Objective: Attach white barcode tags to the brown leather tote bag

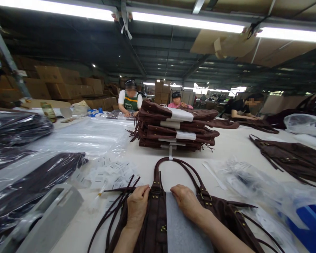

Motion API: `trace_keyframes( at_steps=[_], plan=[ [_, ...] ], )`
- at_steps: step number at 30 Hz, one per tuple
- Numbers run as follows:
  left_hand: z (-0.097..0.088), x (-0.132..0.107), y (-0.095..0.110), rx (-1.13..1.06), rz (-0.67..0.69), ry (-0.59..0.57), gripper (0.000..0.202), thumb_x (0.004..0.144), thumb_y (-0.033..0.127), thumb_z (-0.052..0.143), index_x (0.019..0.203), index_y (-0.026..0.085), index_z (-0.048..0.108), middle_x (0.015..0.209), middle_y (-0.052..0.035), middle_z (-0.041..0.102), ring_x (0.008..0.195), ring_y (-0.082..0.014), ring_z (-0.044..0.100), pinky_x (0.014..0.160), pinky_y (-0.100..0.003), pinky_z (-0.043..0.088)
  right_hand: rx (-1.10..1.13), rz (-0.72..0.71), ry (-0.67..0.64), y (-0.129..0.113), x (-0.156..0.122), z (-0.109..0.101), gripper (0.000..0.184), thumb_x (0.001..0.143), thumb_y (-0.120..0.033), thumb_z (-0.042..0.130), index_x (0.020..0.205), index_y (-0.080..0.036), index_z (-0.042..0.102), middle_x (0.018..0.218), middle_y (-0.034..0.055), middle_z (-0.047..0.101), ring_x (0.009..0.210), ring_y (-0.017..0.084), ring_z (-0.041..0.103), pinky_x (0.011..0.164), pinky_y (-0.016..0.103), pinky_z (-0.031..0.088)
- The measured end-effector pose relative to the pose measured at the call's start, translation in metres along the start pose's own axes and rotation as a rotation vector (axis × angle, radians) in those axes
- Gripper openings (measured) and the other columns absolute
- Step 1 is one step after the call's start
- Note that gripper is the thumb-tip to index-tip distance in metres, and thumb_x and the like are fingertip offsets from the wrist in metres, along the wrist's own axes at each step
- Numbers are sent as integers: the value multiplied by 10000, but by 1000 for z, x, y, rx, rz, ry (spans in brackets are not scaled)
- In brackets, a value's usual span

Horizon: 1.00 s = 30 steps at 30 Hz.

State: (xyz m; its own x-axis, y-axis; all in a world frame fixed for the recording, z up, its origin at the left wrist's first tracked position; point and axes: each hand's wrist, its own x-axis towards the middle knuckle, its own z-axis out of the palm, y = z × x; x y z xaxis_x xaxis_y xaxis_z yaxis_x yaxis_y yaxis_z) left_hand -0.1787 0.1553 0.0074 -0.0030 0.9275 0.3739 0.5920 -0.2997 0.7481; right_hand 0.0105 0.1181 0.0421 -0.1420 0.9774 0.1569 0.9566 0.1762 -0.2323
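Note:
A dark brown handbag (pixel 154 214) with brass studs, thin fringe cords and looped handles lies on the table in front of me. A grey sheet (pixel 177 221) runs down the middle of its front. My left hand (pixel 137 203) is closed at the bag's top edge, left of the handle base, its fingertips pinched together. On the other side, my right hand (pixel 186 202) pinches at the top edge of the grey sheet; its fingertips are partly hidden. White wrap (pixel 171 153) goes round the top of the handles.
Beyond the bag stands a stack of brown bags (pixel 177 128) with white bands. Plastic-wrapped bags (pixel 37 182) and a grey tape dispenser (pixel 50 218) are at left, near loose labels (pixel 107 174). Clear plastic (pixel 242 179) and a blue object (pixel 309 225) lie right. Co-workers sit across the table.

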Motion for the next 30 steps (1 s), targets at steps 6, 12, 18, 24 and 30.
trace_keyframes(
  at_steps=[6,12,18,24,30],
  plan=[
    [-4,2,6,-183,-91,92,176,759,246,490,819,198,648,881,-17,662,844,-153,592,819,-234,434,-320,-276,97,-9,-1,-15,312,769,10,362,904,-174,575,773,47,600,721,177,547,672,284,356],
    [-6,2,15,-324,-42,176,172,748,186,483,798,192,648,814,-26,655,790,-138,585,761,-241,452,-115,-364,195,-43,-11,-17,303,734,3,329,777,-203,547,652,26,569,575,167,529,557,280,338],
    [-8,3,16,-493,-78,132,286,745,187,475,1010,191,581,734,8,599,693,-108,542,710,-232,433,572,55,-132,-56,-1,-28,101,707,-268,519,766,-194,556,586,-22,550,561,141,504,515,238,336],
    [-5,7,13,-720,-175,51,438,689,237,565,1107,152,462,649,47,560,617,-95,520,659,-215,416,1034,337,-181,-33,-10,1,146,605,-288,559,660,-157,591,543,-27,536,508,110,452,481,218,331],
    [0,5,7,-664,-186,-116,154,666,300,584,697,153,614,674,-8,615,656,-129,543,642,-229,413,768,247,-6,-28,-22,9,153,696,-233,477,696,-177,620,607,0,590,590,154,518,537,238,368]
  ],
)
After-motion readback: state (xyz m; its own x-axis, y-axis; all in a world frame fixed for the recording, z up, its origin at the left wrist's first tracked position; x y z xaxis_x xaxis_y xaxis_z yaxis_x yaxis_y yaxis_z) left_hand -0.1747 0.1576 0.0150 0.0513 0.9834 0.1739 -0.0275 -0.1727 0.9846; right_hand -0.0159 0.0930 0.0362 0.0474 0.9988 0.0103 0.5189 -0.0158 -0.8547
